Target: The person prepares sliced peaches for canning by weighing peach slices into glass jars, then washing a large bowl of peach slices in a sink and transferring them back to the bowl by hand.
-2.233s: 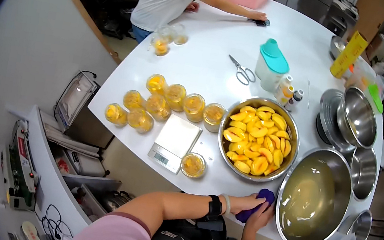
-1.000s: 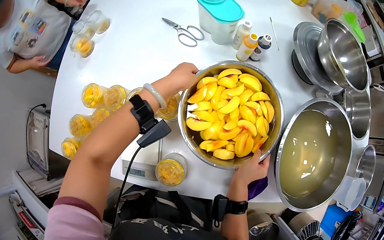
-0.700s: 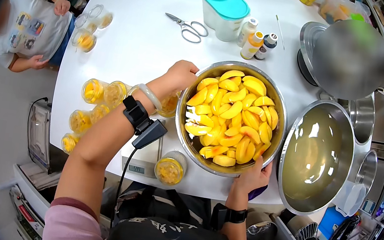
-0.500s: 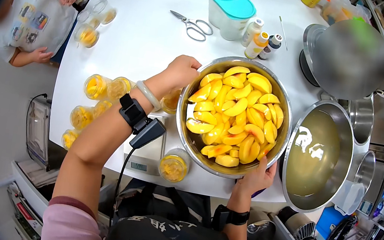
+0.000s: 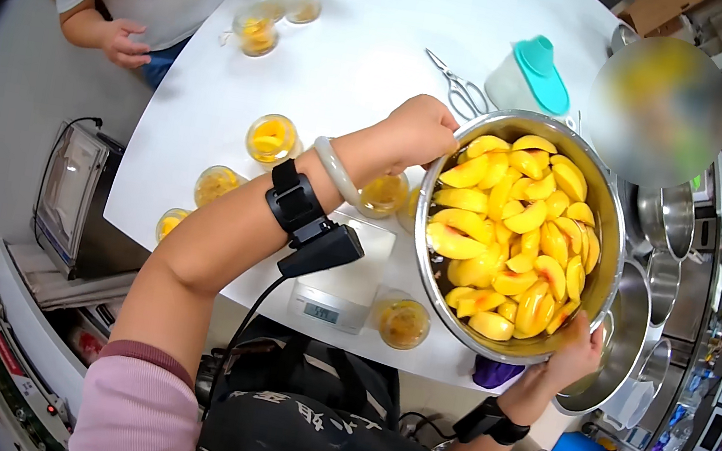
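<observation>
A steel bowl (image 5: 604, 264) full of yellow peach slices (image 5: 526, 223) is between my hands, on the right side of the table. My left hand (image 5: 421, 131) grips its rim at the upper left, fingers closed over the edge. At the lower right, my right hand (image 5: 574, 356) holds the same rim, with some fingers hidden beneath. The bowl's right side covers part of a larger steel bowl (image 5: 646, 313) of pale liquid. Left of the held bowl are a kitchen scale (image 5: 362, 264), a glass jar (image 5: 403, 324) with yellow fruit, and another filled jar (image 5: 383, 195) under my left wrist.
More fruit jars (image 5: 272, 139) line the table's left part, with others (image 5: 256, 32) farther off by a co-worker's hand (image 5: 128, 44). Scissors (image 5: 458, 88) and a teal-lidded container (image 5: 544, 69) lie beyond the bowl. A purple cloth (image 5: 498, 373) hangs at the near edge.
The view has shifted and turned. Both hands have shifted right with the peach bowl, which now overlaps the larger bowl and hides the small bottles. The co-worker's hands have moved apart.
</observation>
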Demonstrator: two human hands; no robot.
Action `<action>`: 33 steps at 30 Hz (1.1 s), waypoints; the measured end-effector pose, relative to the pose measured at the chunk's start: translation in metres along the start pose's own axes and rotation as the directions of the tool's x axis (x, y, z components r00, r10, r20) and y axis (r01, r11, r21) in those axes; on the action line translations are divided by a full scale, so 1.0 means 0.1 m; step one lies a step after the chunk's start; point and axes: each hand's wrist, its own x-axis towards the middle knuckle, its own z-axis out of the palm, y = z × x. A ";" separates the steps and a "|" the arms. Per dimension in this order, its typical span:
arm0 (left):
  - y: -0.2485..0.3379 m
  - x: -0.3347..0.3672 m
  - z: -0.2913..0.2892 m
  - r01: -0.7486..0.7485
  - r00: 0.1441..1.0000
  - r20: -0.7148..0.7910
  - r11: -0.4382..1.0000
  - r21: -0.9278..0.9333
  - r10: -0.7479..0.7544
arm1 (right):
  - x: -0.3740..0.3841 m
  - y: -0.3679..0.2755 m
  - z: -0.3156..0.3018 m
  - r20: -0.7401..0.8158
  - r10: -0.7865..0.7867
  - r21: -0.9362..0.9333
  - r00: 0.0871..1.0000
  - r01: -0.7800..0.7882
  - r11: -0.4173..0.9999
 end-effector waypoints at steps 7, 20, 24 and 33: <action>0.10 -0.67 -1.02 -0.075 0.996 -0.048 0.989 -0.129 0.069 | -0.28 -0.49 0.70 0.215 -0.019 0.002 0.976 0.019 1.000; -0.52 -1.86 -2.95 -0.231 0.874 -0.484 0.911 -0.341 0.040 | -1.38 -0.18 2.72 0.599 0.029 0.015 0.800 -0.047 0.999; -0.84 -2.09 -3.47 -0.239 0.842 -0.539 0.916 -0.322 0.031 | -1.71 -0.03 3.32 0.703 0.038 -0.035 0.710 -0.018 0.999; -1.57 -2.13 -4.09 -0.215 0.766 -0.640 0.912 -0.349 -0.064 | -2.05 0.43 4.25 0.789 0.052 -0.313 0.612 0.328 0.891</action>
